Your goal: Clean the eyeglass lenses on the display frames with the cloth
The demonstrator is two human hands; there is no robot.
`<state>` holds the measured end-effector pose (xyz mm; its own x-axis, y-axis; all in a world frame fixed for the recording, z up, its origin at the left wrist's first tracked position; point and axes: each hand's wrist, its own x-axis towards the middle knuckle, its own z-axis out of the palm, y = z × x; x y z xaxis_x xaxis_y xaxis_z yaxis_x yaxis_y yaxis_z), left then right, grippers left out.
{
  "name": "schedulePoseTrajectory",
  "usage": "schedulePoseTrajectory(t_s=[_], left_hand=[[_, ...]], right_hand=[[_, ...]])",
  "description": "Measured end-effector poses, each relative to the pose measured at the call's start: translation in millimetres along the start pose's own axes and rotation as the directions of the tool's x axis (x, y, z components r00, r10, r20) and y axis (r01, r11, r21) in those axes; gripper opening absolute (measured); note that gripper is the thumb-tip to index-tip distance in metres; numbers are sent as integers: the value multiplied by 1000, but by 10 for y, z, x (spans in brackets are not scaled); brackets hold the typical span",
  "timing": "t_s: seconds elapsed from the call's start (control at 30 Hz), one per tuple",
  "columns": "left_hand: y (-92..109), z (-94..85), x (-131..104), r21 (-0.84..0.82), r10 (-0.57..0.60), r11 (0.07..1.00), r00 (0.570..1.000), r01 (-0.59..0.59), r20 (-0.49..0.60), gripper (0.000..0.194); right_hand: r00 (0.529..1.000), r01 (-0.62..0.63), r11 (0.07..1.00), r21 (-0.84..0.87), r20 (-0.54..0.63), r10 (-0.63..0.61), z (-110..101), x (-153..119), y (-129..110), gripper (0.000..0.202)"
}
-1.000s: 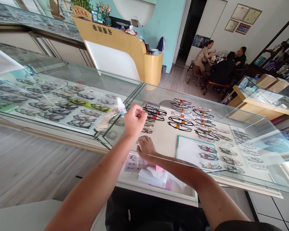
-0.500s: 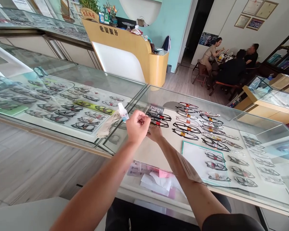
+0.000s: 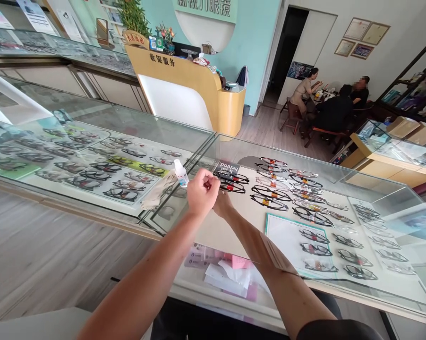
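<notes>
Head view: your left hand is positioned above the glass top of the display case, fingers curled into a narrow pinch; whether anything is held cannot be told. Your right hand is beneath the glass, partly hidden behind the left; its grip cannot be told. The nearest eyeglass frames, dark with red tags, lie inside the case just beyond your hands.

Progress: further frames are laid in columns to the right, and more rest on and beside a teal-edged board. These appear set out; how many remain to be handled cannot be judged. A white bottle stands beside your left hand, near a cloth.
</notes>
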<state>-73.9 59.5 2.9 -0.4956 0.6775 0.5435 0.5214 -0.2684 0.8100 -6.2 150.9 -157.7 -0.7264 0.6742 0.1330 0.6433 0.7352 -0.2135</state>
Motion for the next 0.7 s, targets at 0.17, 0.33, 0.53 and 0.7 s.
schedulePoseTrajectory(t_s=[0.17, 0.33, 0.53, 0.7], left_hand=[[-15, -4, 27, 23, 11, 1000, 1000, -11, 9, 15], [-12, -19, 58, 30, 9, 999, 1000, -9, 6, 15], [-52, 3, 80, 7, 6, 1000, 1000, -6, 11, 15], [-15, 16, 82, 1, 2, 1000, 1000, -2, 7, 15]], right_hand=[[995, 100, 995, -20, -19, -100, -42, -346, -70, 24], [995, 44, 999, 17, -94, -42, -120, -735, -233, 34], [990, 5, 994, 107, -138, 10, -219, -1037, -478, 22], [997, -10, 982, 188, -70, 23, -299, -1355, -667, 12]])
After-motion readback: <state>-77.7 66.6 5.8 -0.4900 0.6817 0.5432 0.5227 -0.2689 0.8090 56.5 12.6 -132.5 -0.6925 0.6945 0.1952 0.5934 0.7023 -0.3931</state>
